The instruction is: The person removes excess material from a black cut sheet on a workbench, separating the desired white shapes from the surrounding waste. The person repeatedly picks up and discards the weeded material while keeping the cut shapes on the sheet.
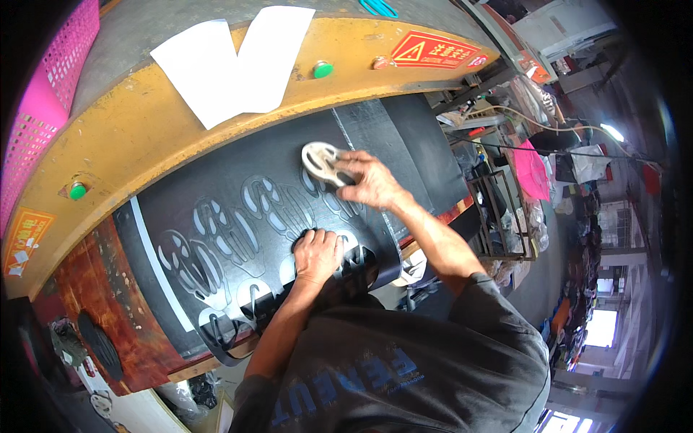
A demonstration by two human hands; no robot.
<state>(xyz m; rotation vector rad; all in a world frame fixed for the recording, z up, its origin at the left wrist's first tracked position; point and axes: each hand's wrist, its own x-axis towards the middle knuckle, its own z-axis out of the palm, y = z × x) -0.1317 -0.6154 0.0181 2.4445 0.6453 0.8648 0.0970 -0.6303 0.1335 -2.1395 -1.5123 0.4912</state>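
My right hand (372,180) grips a pale, sole-shaped cutting die (315,160) with openings in it, raised above the black sheet (278,155). The fingers wrap over its near end, and the die is slightly blurred. My left hand (317,256) lies on the sheet's near part, palm down, fingers extended and a little bent, with nothing seen in it. Several sole-like outlines (220,231) are cut or pressed into the sheet around and left of the hands. Along its near edge, cut-out holes show, and a strip of the sheet (390,252) curls over.
A yellow machine beam (137,101) spans the far side, with a green button (323,69), another green button (78,190) and white papers (234,68). A pink basket (43,115) stands far left. A black oval pad (99,345) lies on the reddish board (108,289). A metal rack (505,216) stands right.
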